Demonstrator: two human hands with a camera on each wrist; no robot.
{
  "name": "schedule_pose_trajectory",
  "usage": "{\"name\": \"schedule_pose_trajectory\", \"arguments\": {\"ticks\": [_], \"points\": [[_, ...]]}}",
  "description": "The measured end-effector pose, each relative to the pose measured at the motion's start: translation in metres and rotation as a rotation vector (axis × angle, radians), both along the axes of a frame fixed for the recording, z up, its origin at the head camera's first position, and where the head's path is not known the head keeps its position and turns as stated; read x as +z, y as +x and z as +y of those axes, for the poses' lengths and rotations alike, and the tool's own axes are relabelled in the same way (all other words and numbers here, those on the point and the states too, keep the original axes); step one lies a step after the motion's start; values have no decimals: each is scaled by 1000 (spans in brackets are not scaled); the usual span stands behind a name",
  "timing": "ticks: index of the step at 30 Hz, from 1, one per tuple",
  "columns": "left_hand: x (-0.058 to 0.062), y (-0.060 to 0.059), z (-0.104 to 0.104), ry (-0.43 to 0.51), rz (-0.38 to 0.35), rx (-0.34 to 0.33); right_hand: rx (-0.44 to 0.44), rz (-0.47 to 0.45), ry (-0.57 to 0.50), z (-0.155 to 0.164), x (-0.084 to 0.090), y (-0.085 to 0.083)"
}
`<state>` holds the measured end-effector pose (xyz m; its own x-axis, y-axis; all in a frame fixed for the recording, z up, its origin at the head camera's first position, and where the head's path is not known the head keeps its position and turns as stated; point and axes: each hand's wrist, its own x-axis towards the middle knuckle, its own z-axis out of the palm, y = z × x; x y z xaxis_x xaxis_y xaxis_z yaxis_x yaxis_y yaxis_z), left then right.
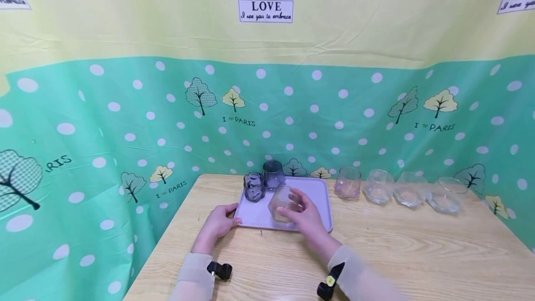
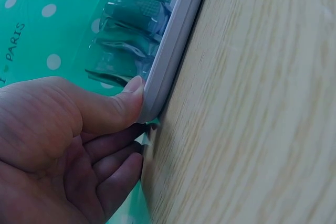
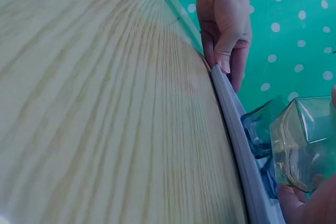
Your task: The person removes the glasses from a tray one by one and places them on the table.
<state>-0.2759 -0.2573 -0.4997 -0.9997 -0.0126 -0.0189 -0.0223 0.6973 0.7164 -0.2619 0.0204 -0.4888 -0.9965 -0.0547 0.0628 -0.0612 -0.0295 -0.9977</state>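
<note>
"Where do we see the amber glass [image 1: 278, 201]?"
"In our right hand's [image 1: 308, 216] grip, over the tray [image 1: 252, 216]; whether they touch, we can't tell."
"And our left hand [image 1: 219, 222]?"
"It pinches the tray's near left corner; two dark glasses [image 1: 254, 187] stand beyond."

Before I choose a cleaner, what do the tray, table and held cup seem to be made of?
Tray: probably matte plastic, judging by its even color and smooth rim. Table: wood or wood-look laminate, satin; grain streaks show. Held cup: glossy, likely glass, see-through with bright edge highlights; clear plastic remains possible.
</note>
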Motion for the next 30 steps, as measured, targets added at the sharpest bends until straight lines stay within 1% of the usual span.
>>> {"name": "schedule_pose_trajectory", "arguments": {"ticks": [8, 15, 18, 21, 25, 30], "points": [[-1, 1, -1, -7, -2, 7, -4, -21, 10, 46, 11, 12], [-1, -1, -1, 4, -13, 18, -44, 1, 77, 91, 14, 16], [-1, -2, -1, 5, -15, 17, -49, 5, 81, 108, 15, 18], [0, -1, -1, -7, -12, 9, -49, 19, 78, 122, 15, 20], [-1, -2, 0, -18, -5, -1, -47, 46, 106, 137, 14, 25], [-1, -1, 0, -10, -5, 1, -36, 45, 133, 151, 13, 28]]}}
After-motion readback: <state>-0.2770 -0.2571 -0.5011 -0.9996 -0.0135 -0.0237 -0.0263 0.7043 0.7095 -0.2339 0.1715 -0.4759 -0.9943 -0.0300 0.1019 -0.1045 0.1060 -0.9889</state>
